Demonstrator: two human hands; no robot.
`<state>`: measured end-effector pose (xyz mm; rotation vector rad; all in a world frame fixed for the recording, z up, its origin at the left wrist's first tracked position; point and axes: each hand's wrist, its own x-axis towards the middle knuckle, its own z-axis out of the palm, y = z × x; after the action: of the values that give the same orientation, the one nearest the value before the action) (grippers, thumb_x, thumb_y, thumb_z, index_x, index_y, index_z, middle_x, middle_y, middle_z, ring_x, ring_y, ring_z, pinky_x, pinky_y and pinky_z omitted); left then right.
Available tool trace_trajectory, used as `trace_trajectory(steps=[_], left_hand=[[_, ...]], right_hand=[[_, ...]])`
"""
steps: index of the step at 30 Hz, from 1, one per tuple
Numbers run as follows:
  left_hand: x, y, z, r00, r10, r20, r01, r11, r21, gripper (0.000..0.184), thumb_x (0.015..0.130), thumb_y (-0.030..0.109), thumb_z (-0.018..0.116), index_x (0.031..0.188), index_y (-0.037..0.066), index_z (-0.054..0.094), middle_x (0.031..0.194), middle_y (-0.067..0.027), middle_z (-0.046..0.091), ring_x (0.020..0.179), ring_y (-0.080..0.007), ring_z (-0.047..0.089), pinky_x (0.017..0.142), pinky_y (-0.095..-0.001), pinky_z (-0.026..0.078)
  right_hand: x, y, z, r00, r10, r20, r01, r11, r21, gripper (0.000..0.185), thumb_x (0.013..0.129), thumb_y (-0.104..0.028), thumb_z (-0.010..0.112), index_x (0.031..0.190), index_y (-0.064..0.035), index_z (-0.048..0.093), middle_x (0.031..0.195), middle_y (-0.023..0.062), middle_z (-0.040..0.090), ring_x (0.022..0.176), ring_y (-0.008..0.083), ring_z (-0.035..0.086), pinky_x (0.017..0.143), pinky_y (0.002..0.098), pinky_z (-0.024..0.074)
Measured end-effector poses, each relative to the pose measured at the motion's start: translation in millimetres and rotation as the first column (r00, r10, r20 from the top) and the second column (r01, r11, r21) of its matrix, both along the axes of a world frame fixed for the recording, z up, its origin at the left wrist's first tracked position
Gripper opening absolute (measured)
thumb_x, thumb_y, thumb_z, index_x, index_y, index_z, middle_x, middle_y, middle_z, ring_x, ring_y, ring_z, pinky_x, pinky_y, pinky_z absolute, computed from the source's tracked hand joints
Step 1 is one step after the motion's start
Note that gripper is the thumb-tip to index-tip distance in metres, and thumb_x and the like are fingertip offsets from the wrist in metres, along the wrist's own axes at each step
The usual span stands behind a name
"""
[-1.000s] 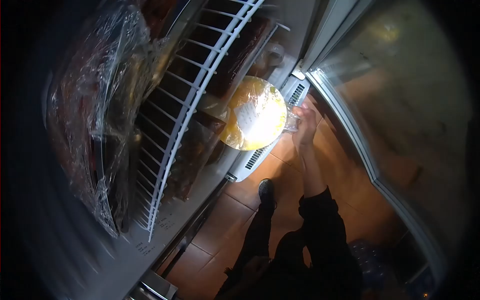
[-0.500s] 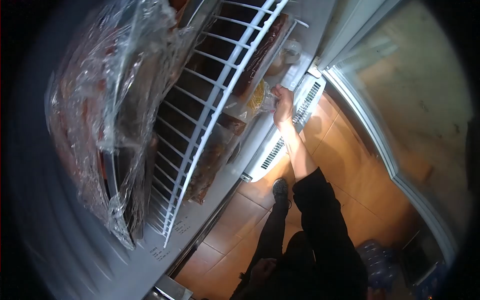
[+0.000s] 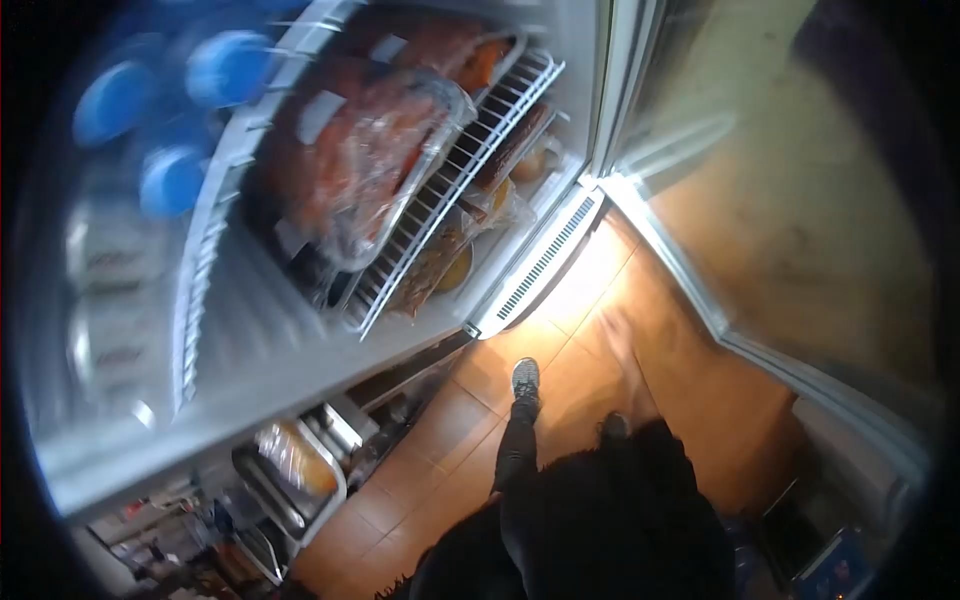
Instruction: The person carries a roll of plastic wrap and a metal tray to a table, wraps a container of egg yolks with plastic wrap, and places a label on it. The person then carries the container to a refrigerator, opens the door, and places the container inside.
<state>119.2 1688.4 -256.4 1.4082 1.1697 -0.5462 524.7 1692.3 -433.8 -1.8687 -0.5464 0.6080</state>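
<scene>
My right hand [image 3: 618, 334] hangs over the tiled floor, outside the fridge and apart from its bottom edge. Motion smears its fingers, so their position is unclear, and I make out no object in it. My left hand is out of sight. Inside the fridge, plastic-wrapped trays of reddish food [image 3: 365, 150] lie on a white wire shelf [image 3: 455, 185]. Below that shelf sit a clear bag with something yellow [image 3: 500, 208] and other wrapped food [image 3: 430, 275]. Bottles with blue caps [image 3: 230, 68] stand on a higher shelf.
The glass fridge door [image 3: 760, 200] stands wide open on the right. A vented strip [image 3: 548, 255] runs along the fridge bottom. Metal pans [image 3: 320, 470], one with wrapped food, are at lower left. My shoe [image 3: 525, 378] is on the orange tiles [image 3: 400, 495].
My right hand has left the clear bag at the fridge bottom and moved down and outward over the floor. The view has pulled back, showing blue-capped bottles. My left hand has gone from view.
</scene>
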Motion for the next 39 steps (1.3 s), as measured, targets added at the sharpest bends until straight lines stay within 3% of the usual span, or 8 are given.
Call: trace_trajectory(steps=[2, 7, 12, 16, 20, 26, 33, 39], left_hand=[[-16, -13, 5, 1.000, 0.006, -0.017, -0.006, 0.999, 0.039, 0.029, 0.078, 0.027, 0.055, 0.095, 0.005, 0.058, 0.091, -0.0122, 0.059, 0.085, -0.0228, 0.056, 0.075, -0.0320, 0.043], [-87, -78, 29, 0.985, 0.128, -0.113, -0.109, 0.982, 0.157, 0.030, 0.076, 0.030, 0.055, 0.092, 0.005, 0.059, 0.092, -0.0140, 0.059, 0.087, -0.0249, 0.056, 0.076, -0.0338, 0.043], [-126, -114, 100, 0.950, 0.205, -0.234, -0.155, 0.964, 0.215, 0.029, 0.073, 0.032, 0.057, 0.088, 0.008, 0.061, 0.093, -0.0145, 0.059, 0.089, -0.0275, 0.055, 0.078, -0.0347, 0.042], [-177, -127, 69, 0.983, 0.183, -0.007, -0.168, 0.916, 0.363, 0.031, 0.071, 0.035, 0.058, 0.085, 0.007, 0.061, 0.088, -0.0142, 0.060, 0.085, -0.0274, 0.057, 0.073, -0.0360, 0.044], [-180, -86, 151, 0.958, 0.268, 0.099, -0.282, 0.829, 0.483, 0.022, 0.071, 0.022, 0.055, 0.086, 0.007, 0.061, 0.085, -0.0154, 0.060, 0.082, -0.0271, 0.057, 0.069, -0.0351, 0.045], [-233, 30, 243, 0.836, 0.370, 0.404, -0.457, 0.065, 0.887, 0.008, 0.072, 0.006, 0.053, 0.077, 0.008, 0.059, 0.079, -0.0099, 0.054, 0.073, -0.0261, 0.053, 0.065, -0.0350, 0.042], [-346, 222, 324, 0.403, 0.366, 0.839, -0.747, -0.398, 0.533, 0.011, 0.075, 0.007, 0.051, 0.079, 0.004, 0.060, 0.075, -0.0093, 0.059, 0.062, -0.0193, 0.056, 0.056, -0.0310, 0.042], [-404, 387, 316, 0.026, 0.592, 0.805, -0.986, -0.118, 0.119, 0.020, 0.076, 0.011, 0.050, 0.094, 0.004, 0.056, 0.075, -0.0068, 0.059, 0.061, -0.0164, 0.056, 0.055, -0.0291, 0.043]], right_hand=[[-10, -142, 41, 0.963, -0.085, -0.254, 0.033, 0.979, -0.202, 0.018, 0.082, -0.016, 0.050, 0.090, -0.0008, 0.053, 0.076, 0.0072, 0.053, 0.076, 0.0162, 0.049, 0.067, 0.0295, 0.0400], [47, -320, 204, 0.926, -0.356, -0.122, 0.305, 0.901, -0.309, 0.024, 0.081, -0.023, 0.047, 0.095, -0.0036, 0.048, 0.084, 0.0072, 0.048, 0.082, 0.0172, 0.045, 0.071, 0.0321, 0.0364], [122, -312, 360, 0.933, -0.360, -0.006, 0.357, 0.927, -0.114, 0.030, 0.081, -0.029, 0.044, 0.101, -0.0064, 0.042, 0.091, 0.0071, 0.043, 0.088, 0.0182, 0.041, 0.075, 0.0348, 0.0328], [114, -281, 439, 0.950, -0.311, 0.009, 0.310, 0.950, 0.015, 0.036, 0.080, -0.034, 0.041, 0.105, -0.0086, 0.038, 0.097, 0.0070, 0.040, 0.093, 0.0189, 0.037, 0.078, 0.0368, 0.0300], [80, -252, 472, 0.971, -0.234, -0.047, 0.237, 0.967, 0.097, 0.042, 0.079, -0.039, 0.039, 0.110, -0.0108, 0.033, 0.104, 0.0070, 0.036, 0.098, 0.0197, 0.034, 0.081, 0.0389, 0.0271], [-6, -208, 486, 0.977, -0.166, -0.135, 0.185, 0.972, 0.147, 0.051, 0.079, -0.047, 0.036, 0.116, -0.0141, 0.026, 0.113, 0.0069, 0.031, 0.106, 0.0209, 0.029, 0.085, 0.0421, 0.0228], [-132, -96, 483, 0.966, -0.064, -0.250, 0.111, 0.977, 0.180, 0.061, 0.078, -0.056, 0.031, 0.124, -0.0180, 0.018, 0.124, 0.0068, 0.024, 0.115, 0.0223, 0.023, 0.090, 0.0457, 0.0177], [-202, 3, 484, 0.956, -0.003, -0.294, 0.062, 0.979, 0.193, 0.070, 0.077, -0.063, 0.028, 0.131, -0.0213, 0.012, 0.133, 0.0067, 0.018, 0.122, 0.0234, 0.018, 0.095, 0.0488, 0.0134]])
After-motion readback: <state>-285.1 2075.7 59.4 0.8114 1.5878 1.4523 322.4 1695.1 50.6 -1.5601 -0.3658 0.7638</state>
